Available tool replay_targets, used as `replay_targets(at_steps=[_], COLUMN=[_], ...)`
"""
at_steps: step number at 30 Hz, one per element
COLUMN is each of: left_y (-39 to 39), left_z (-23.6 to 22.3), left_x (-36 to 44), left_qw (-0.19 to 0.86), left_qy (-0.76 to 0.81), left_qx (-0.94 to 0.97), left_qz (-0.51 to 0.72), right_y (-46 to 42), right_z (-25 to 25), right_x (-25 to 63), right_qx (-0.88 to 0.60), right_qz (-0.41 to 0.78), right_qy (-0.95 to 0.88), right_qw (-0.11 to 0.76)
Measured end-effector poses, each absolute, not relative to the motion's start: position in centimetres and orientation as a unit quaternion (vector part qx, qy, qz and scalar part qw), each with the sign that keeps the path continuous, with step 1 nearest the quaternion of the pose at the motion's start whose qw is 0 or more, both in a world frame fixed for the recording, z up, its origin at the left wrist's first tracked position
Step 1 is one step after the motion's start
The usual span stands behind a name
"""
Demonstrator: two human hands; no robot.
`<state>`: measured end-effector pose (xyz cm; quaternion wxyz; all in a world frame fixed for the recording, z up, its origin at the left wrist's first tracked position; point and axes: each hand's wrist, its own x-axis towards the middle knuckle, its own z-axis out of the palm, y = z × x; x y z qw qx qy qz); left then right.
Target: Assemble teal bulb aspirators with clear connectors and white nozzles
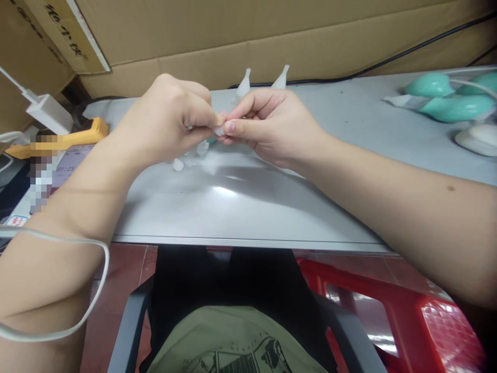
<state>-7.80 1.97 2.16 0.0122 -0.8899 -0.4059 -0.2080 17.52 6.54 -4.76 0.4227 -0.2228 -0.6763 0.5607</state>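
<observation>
Over the table, my left hand and my right hand meet fingertip to fingertip. Both pinch a small whitish, translucent piece; most of it is hidden by the fingers, so its kind does not show. Just below the hands, small white bits lie on the tabletop, and a clear-white lump sits nearer the fingers. Behind my right hand stand two translucent white pieces with narrow tips, one on the left and one on the right; their lower parts are partly covered.
Glossy teal rounded objects and a white rounded object lie at the right. On the left are a white power adapter, a yellow tool-like object and a lit phone. A white cable crosses my left arm. Cardboard backs the table.
</observation>
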Motion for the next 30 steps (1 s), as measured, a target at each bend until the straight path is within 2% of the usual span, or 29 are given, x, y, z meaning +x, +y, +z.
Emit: replay_targets(at_steps=[5, 9, 24, 27, 30], left_y=[2.4, 2.0, 1.0, 0.4, -0.2], left_z=[1.9, 2.4, 3.4, 4.0, 4.5], left_x=[-8.3, -8.2, -8.0, -8.4, -8.7], left_qw=[0.015, 0.027, -0.006, -0.053, -0.108], left_qy=[-0.348, -0.369, -0.403, -0.414, -0.437], left_qx=[-0.897, -0.892, -0.886, -0.875, -0.853], left_qz=[-0.270, -0.261, -0.230, -0.246, -0.262], right_y=[6.4, 6.3, 6.0, 6.1, 6.1], right_z=[-4.8, -4.6, -3.6, -3.4, -3.5], right_x=[17.2, 17.1, 17.1, 17.5, 18.0], right_qx=[-0.188, -0.165, -0.239, -0.269, -0.299], right_qz=[0.615, 0.645, 0.630, 0.578, 0.445], right_qy=[-0.616, -0.595, -0.599, -0.654, -0.763], right_qw=[0.455, 0.450, 0.432, 0.407, 0.362])
